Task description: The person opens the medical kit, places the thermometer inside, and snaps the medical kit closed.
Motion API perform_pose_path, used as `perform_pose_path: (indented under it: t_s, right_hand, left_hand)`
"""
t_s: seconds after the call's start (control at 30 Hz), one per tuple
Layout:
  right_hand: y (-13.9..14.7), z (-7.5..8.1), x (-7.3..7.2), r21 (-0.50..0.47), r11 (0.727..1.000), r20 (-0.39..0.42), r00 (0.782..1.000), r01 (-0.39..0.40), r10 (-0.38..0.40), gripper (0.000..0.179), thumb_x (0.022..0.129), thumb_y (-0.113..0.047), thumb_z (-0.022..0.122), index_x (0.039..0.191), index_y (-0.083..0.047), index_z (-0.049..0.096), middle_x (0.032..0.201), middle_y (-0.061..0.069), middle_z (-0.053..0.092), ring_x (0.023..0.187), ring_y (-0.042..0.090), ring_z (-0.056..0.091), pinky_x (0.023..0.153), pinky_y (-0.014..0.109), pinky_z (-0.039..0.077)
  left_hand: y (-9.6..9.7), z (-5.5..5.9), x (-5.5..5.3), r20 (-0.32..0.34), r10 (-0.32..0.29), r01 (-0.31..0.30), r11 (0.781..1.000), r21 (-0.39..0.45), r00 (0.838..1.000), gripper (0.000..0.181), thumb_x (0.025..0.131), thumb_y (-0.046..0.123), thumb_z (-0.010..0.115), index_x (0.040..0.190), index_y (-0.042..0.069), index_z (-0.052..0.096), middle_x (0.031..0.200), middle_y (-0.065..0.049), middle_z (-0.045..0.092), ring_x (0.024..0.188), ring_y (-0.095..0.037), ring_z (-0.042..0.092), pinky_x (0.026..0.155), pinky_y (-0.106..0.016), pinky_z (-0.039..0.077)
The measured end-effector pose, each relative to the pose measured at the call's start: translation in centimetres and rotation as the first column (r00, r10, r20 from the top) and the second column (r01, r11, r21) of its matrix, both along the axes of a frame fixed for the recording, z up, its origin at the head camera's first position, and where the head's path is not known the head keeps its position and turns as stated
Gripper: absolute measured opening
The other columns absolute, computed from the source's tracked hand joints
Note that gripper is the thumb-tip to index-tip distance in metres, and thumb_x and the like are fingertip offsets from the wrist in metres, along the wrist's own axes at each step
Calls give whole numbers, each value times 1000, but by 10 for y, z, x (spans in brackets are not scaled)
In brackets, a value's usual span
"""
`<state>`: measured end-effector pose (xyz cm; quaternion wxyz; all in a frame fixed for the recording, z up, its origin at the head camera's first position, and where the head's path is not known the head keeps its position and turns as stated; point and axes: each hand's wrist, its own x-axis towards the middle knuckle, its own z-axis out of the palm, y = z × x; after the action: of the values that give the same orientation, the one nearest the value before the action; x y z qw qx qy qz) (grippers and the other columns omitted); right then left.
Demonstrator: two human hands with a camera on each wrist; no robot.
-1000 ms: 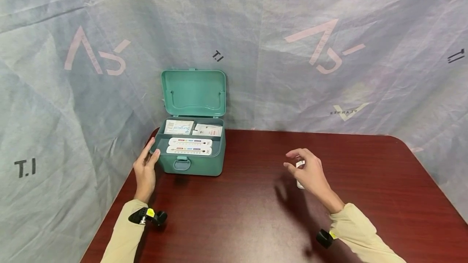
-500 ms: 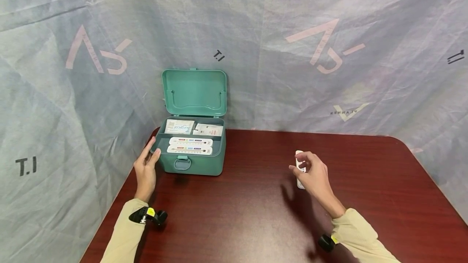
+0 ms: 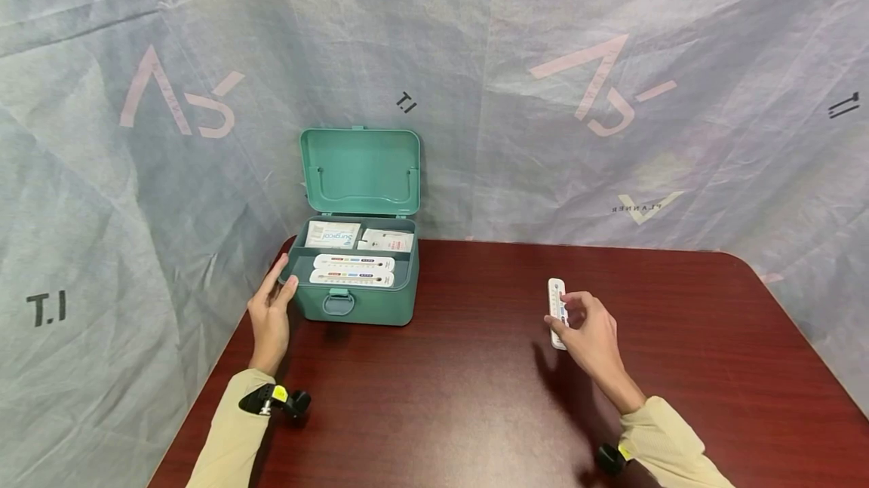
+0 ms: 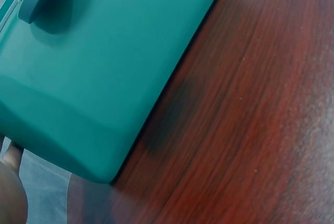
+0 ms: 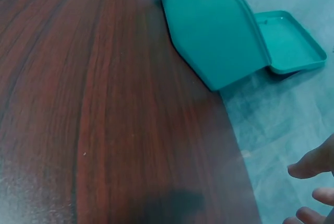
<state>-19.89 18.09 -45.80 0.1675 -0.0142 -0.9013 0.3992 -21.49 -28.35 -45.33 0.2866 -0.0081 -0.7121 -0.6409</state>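
A teal storage box [image 3: 373,308] stands on the left of the table with its lid up. My left hand [image 3: 269,318] rests against the box's left side, fingers fairly straight, the thumb by the front corner. Two white strip thermometers [image 3: 353,277] lie in the front compartment. A third white thermometer [image 3: 556,296] lies on the table at the right. Over its lower part hovers my right hand [image 3: 592,333], thumb and fingers loosely bent and apart. In the right wrist view these fingers [image 5: 310,164] hold nothing.
Behind a divider in the box sit a white packet marked Surgical [image 3: 333,234] and another white packet [image 3: 385,240]. The dark red table [image 3: 448,382] ends at a grey printed cloth [image 3: 502,133] hung behind and at the sides.
My right hand has drawn back slightly toward me and to the right, uncovering more of the thermometer, which lies on the table. The left hand and box stay in place.
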Motion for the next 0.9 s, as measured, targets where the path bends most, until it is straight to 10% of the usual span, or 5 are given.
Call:
perform_pose_path:
  t_s: [0.9]
  right_hand:
    - [19,-35,3,57,997,156,986,52,-61,55,69,-24,85,109,1,58,95,17,64,80,27,62,69,37,45]
  left_hand:
    - [0,-1,-2,-26,-13,14,1000,19,1000,43,93,1,57,134,-8,47,139,-28,42,135,-32,32,112,-45,20]
